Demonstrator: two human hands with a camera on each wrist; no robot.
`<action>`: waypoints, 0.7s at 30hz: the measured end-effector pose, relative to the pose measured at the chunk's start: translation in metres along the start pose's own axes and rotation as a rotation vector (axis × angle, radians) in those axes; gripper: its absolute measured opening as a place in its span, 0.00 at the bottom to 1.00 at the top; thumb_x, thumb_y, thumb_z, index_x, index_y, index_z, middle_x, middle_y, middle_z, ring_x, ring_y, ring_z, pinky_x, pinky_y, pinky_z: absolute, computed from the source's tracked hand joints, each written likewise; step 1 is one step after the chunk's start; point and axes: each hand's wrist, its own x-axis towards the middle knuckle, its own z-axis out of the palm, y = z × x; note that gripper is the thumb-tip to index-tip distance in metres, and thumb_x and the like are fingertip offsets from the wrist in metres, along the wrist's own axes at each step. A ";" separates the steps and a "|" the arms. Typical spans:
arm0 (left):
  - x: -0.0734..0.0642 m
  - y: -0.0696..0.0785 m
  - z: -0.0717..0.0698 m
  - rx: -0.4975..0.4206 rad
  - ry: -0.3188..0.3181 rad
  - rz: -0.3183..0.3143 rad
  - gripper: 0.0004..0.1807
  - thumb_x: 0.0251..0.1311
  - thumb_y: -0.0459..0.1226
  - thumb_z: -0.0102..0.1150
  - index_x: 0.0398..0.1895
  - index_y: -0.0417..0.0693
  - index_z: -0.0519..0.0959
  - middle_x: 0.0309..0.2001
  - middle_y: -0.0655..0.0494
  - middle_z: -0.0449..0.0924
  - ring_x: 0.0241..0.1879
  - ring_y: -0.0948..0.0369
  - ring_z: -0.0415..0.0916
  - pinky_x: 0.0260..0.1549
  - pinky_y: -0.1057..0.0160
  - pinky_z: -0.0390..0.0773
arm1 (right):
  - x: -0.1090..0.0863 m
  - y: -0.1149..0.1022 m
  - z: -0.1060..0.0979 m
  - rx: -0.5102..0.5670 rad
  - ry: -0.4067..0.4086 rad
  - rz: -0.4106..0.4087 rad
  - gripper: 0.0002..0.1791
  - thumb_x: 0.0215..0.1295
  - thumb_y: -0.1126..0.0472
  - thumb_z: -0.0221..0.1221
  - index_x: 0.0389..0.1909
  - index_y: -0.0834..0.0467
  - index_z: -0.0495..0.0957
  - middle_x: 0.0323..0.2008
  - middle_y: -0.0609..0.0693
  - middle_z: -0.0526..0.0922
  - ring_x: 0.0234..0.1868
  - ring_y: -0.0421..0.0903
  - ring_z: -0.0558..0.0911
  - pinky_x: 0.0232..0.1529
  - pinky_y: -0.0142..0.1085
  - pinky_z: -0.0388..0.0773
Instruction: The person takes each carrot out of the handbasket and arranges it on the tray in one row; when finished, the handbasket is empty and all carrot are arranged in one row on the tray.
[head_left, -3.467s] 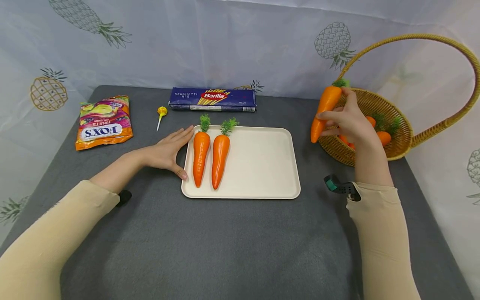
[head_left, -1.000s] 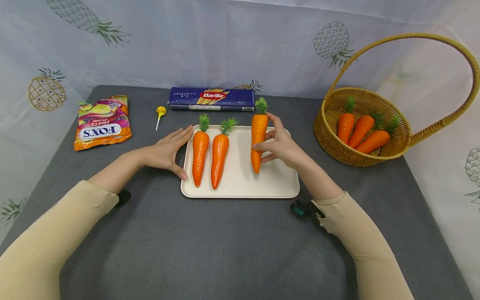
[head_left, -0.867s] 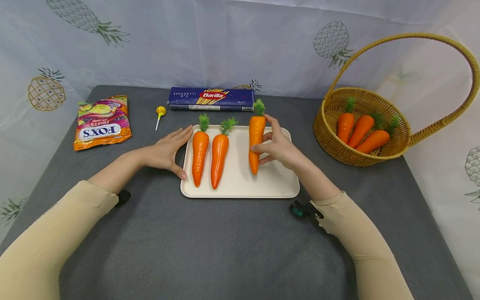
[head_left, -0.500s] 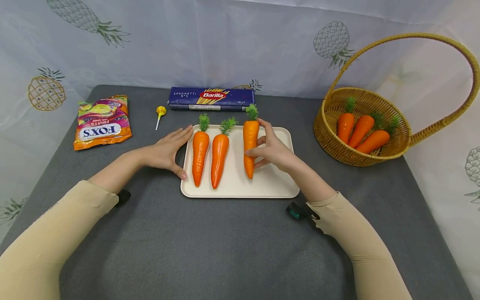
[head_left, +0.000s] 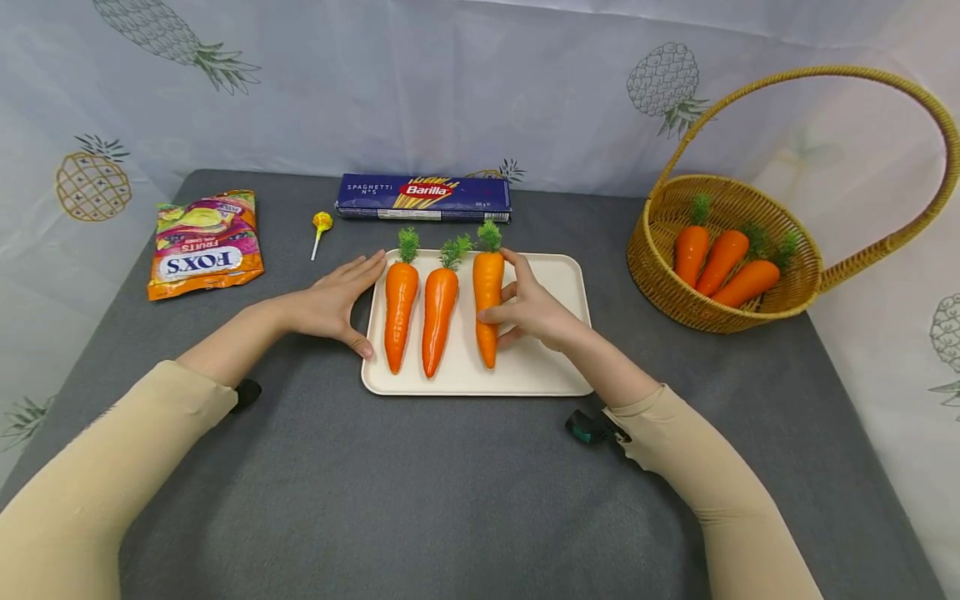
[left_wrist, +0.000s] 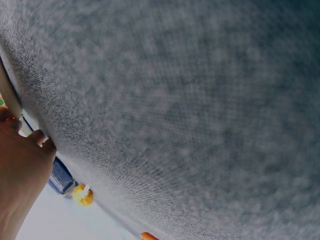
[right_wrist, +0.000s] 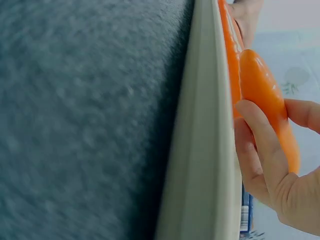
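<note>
My right hand (head_left: 531, 312) grips an orange carrot (head_left: 488, 287) with a green tuft over the cream tray (head_left: 555, 367); thumb and fingers are on opposite sides of it, as the right wrist view of the carrot (right_wrist: 264, 85) also shows. Whether its underside touches the tray cannot be told. Two more carrots lie side by side on the tray's left half, a left one (head_left: 401, 317) and a middle one (head_left: 438, 321). My left hand (head_left: 330, 304) rests at the tray's left edge, fingers spread and thumb apart, holding nothing.
At the right stands a wicker basket (head_left: 660, 287) with a tall handle and three carrots (head_left: 723, 260) inside. Behind the tray lies a blue spaghetti box (head_left: 423, 198). A yellow lollipop (head_left: 322, 223) and a candy bag (head_left: 204, 246) lie at the back left of the grey table (head_left: 420, 492).
My right hand has carried the carrot from the basket to the tray, then leftward and nearer to me, beside the middle carrot. The left hand has stayed at the tray's edge.
</note>
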 end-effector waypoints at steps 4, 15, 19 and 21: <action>0.000 0.000 0.000 0.000 -0.004 -0.006 0.77 0.36 0.57 0.80 0.80 0.43 0.35 0.81 0.46 0.26 0.79 0.37 0.28 0.72 0.28 0.37 | 0.002 0.002 0.005 0.013 -0.018 0.018 0.59 0.60 0.68 0.65 0.78 0.38 0.33 0.50 0.61 0.69 0.35 0.51 0.84 0.36 0.50 0.87; 0.000 0.000 0.000 0.002 -0.005 -0.005 0.77 0.36 0.58 0.80 0.80 0.43 0.35 0.81 0.46 0.26 0.79 0.37 0.28 0.72 0.28 0.37 | 0.004 0.003 0.014 -0.004 -0.018 0.014 0.59 0.60 0.68 0.65 0.78 0.40 0.33 0.46 0.60 0.69 0.34 0.49 0.83 0.32 0.47 0.87; 0.000 -0.001 0.000 0.005 -0.006 -0.005 0.77 0.36 0.58 0.80 0.80 0.44 0.35 0.81 0.47 0.26 0.79 0.37 0.28 0.72 0.28 0.37 | 0.005 0.004 0.015 0.000 -0.016 0.016 0.59 0.60 0.68 0.65 0.78 0.40 0.33 0.47 0.60 0.69 0.35 0.50 0.83 0.32 0.48 0.87; 0.000 -0.001 0.000 0.003 -0.008 -0.008 0.77 0.36 0.58 0.79 0.80 0.44 0.35 0.81 0.47 0.25 0.79 0.37 0.27 0.72 0.28 0.37 | 0.005 0.005 0.016 -0.005 -0.015 0.016 0.59 0.60 0.68 0.65 0.78 0.40 0.33 0.47 0.60 0.69 0.35 0.50 0.83 0.32 0.47 0.87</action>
